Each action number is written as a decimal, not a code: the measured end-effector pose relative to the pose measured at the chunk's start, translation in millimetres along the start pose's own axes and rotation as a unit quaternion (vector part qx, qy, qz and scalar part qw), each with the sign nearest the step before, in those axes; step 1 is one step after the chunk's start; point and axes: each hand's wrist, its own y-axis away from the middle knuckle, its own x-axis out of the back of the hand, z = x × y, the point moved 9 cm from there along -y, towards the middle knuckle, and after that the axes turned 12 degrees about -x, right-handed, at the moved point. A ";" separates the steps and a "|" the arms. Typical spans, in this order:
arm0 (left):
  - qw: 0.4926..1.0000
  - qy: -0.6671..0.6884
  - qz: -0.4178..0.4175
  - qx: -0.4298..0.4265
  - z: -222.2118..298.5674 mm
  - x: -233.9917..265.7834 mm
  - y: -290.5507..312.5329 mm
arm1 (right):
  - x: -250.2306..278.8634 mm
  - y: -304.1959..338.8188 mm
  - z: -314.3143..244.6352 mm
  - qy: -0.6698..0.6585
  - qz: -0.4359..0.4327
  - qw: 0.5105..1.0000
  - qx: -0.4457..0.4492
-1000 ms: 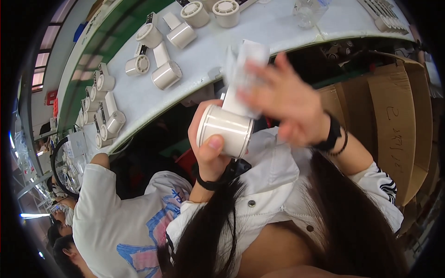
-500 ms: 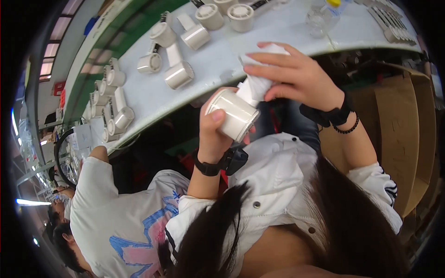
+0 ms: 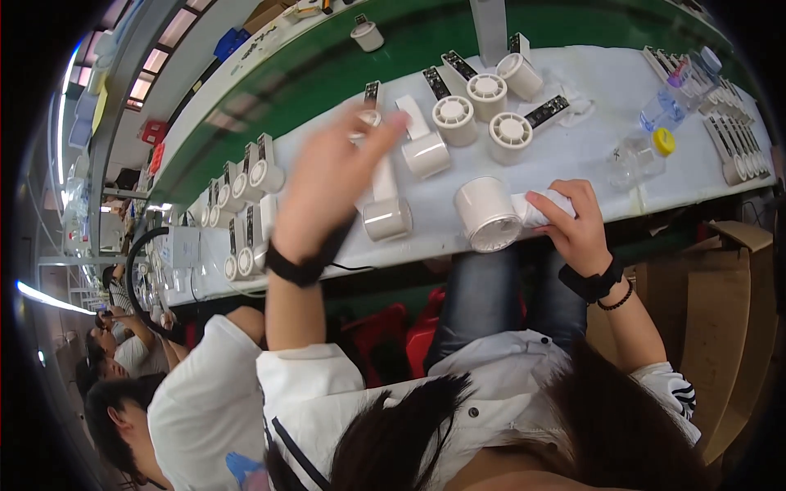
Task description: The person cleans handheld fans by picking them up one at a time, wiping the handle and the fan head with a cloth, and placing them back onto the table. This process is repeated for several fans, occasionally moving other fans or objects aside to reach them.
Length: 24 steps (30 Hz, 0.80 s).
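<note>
My right hand point(image 3: 575, 219) is closed round the handle end of a white cylindrical plastic housing point(image 3: 485, 206), with a crumpled white cloth or tissue point(image 3: 547, 210) between fingers and handle. The housing is at the table's front edge, its shiny flat end tilted down. Blurred by motion, my left hand point(image 3: 332, 176) is over the table to the left, in front of several similar housings; its fingers are smeared. Nearest to it are a housing lying on its side point(image 3: 387, 219) and another further back point(image 3: 426, 155).
More housings with vented round ends point(image 3: 453, 120) and dark circuit strips stand behind, with others in a row on the left. A clear bottle with a yellow cap point(image 3: 640, 161) lies right, near slim handled parts point(image 3: 731, 151). A cardboard box point(image 3: 720, 303) is below; a co-worker point(image 3: 209, 393) sits left.
My left hand has let go of the housing and moved up and left over the table. My right hand has lowered, now holding the housing by its handle. The view has shifted.
</note>
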 end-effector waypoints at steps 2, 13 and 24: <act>0.979 -0.199 0.034 -0.022 -15.6 40.2 -54.5 | -4.3 -2.2 15.5 0.019 -0.002 1.000 -0.023; 0.920 -0.391 -0.038 -0.021 -264.6 -1.5 -260.2 | -13.4 -2.3 52.3 0.015 -0.004 0.998 -0.056; 0.921 -0.342 -0.166 -0.087 -210.2 -5.4 -208.4 | -13.0 -5.2 56.9 0.015 -0.030 0.997 -0.064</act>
